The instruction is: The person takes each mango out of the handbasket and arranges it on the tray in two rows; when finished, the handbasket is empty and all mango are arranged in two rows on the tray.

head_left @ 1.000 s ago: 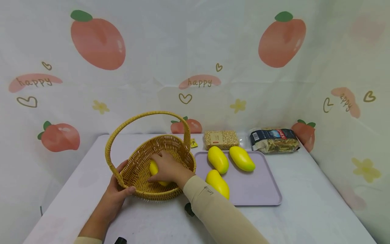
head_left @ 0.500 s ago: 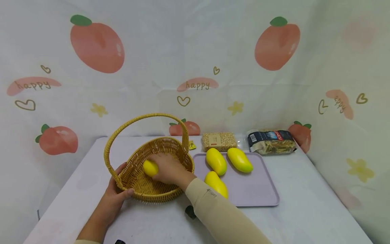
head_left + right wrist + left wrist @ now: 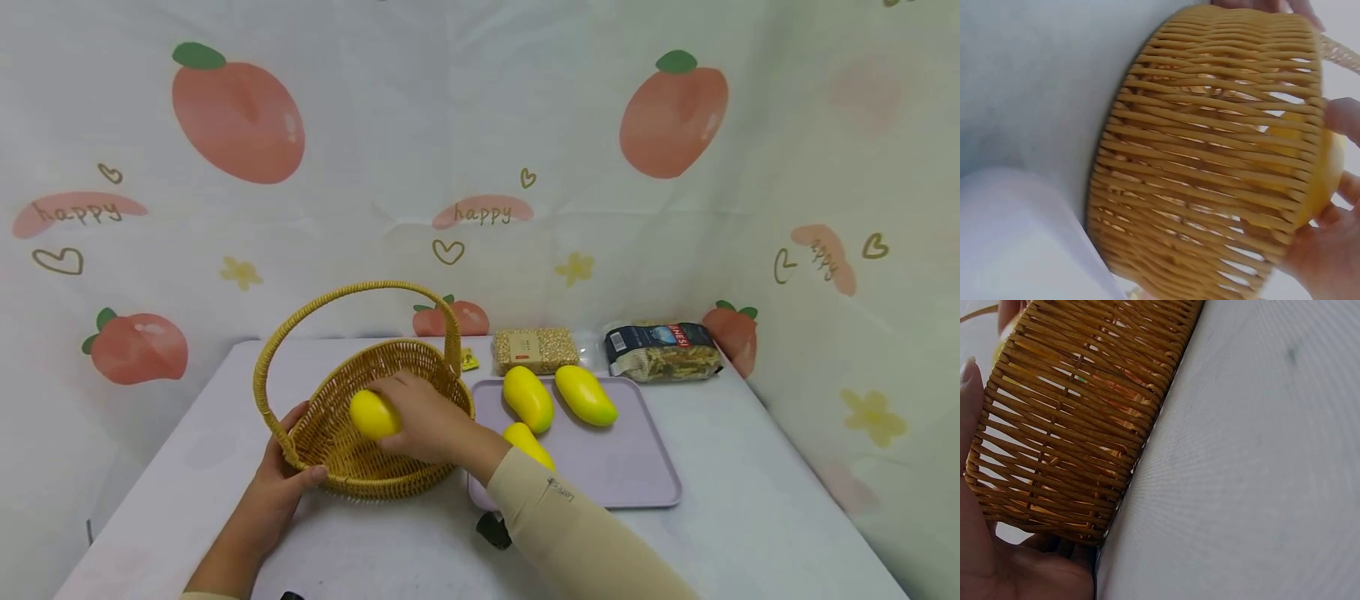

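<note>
In the head view, a wicker basket (image 3: 375, 487) with a tall arched handle stands left of centre on the table. My left hand (image 3: 273, 492) holds its left side, thumb over the rim and the other fingers partly hidden behind the wall. Inside the basket's opening, my right hand (image 3: 427, 421) grips a yellow mango (image 3: 373, 415) from above. Through the right wrist view, that mango (image 3: 1329, 181) shows at the rim, with fingers around it. Three more mangoes, left (image 3: 528, 398), right (image 3: 587, 394) and front (image 3: 528, 442), lie on a lilac tray (image 3: 630, 467); my sleeve partly covers the front one.
Behind the tray lie a clear pack of pale grains (image 3: 536, 348) and a dark-labelled pasta bag (image 3: 663, 352). A small yellow packet (image 3: 468, 359) sits behind the basket's right side. A printed cloth wall (image 3: 337, 225) closes off the back of the white table.
My right hand has turned the mango and lifted it from low in the basket toward the rim, its wrist shifting right. My left hand keeps its hold on the basket. The head view has shifted slightly.
</note>
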A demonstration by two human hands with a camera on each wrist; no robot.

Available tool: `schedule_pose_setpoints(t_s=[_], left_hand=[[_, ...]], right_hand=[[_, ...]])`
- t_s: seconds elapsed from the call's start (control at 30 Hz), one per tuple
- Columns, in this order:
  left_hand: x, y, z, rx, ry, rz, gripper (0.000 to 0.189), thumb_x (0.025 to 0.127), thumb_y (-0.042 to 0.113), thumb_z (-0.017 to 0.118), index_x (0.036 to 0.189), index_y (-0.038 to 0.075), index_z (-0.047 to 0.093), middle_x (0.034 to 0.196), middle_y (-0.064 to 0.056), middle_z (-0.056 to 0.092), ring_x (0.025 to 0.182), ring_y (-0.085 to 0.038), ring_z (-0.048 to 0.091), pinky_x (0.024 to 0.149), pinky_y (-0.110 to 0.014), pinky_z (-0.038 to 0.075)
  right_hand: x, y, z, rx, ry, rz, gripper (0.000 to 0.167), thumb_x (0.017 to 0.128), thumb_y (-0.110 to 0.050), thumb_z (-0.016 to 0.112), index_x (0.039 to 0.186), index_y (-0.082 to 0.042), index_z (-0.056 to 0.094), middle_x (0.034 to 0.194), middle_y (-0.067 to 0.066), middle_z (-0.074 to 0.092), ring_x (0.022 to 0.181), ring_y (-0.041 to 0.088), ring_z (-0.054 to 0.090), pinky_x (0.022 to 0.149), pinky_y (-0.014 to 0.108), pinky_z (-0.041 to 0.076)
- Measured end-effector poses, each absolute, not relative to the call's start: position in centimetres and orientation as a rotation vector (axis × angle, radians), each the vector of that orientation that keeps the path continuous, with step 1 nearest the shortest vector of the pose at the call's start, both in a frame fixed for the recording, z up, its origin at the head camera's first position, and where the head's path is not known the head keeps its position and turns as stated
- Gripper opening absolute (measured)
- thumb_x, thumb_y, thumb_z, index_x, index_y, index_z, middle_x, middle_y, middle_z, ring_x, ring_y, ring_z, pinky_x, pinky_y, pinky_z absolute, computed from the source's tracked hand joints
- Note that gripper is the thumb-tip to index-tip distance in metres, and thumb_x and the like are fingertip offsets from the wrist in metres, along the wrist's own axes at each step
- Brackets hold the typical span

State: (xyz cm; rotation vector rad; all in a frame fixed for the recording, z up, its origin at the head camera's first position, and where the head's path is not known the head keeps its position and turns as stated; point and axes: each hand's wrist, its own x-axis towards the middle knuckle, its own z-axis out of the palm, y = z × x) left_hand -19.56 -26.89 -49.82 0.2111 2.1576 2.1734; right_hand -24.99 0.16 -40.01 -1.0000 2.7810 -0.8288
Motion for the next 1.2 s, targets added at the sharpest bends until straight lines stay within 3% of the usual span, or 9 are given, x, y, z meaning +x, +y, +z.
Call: schedule_pose_setpoints(t_s=[0.23,0.43,0.73,1.2], left_hand=[[-19.6,-26.8,-49.8,0.232,2.135,2.194,0.097,0.105,0.0,0.07,0.175,0.034,0.013,0.178,-0.017,0.001,0.154,-0.021,0.024,0.107,-0.013,0.039],[-19.6,-26.8,-49.5,0.206,2.135,2.191,0.097,0.105,0.004,0.073,0.175,0.033,0.013,0.178,-0.017,0.002,0.154,-0.023,0.024,0.107,-0.012,0.038],[-19.5,-26.7,-49.7,0.236,2.118,2.216,0.096,0.106,0.002,0.071,0.175,0.033,0.014,0.177,-0.018,0.003,0.15,-0.016,0.029,0.108,-0.014,0.04],[-19.4,-26.6,-49.8,0.252,2.126,2.219,0.095,0.105,0.001,0.071,0.175,0.031,0.014,0.177,-0.018,0.005,0.151,-0.017,0.029,0.108,-0.014,0.04]], right_hand=[[-23.0,2.3,-38.5,-1.089,2.774,-0.91,0.074,0.093,-0.025,0.088,0.158,-0.013,0.054,0.143,0.002,0.056,0.123,0.015,0.053,0.102,0.029,0.049],[-21.8,4.6,-37.9,-1.091,2.741,-1.036,0.072,0.093,-0.025,0.087,0.157,-0.017,0.055,0.141,-0.001,0.054,0.124,0.014,0.051,0.101,0.032,0.049],[-20.4,7.7,-38.3,-0.994,2.701,-1.187,0.073,0.093,-0.025,0.088,0.159,-0.022,0.054,0.137,-0.002,0.05,0.113,0.015,0.057,0.097,0.039,0.053],[-18.4,13.4,-39.7,-0.815,2.686,-1.375,0.072,0.092,-0.019,0.088,0.156,-0.018,0.054,0.146,-0.003,0.054,0.117,0.019,0.053,0.098,0.046,0.052]])
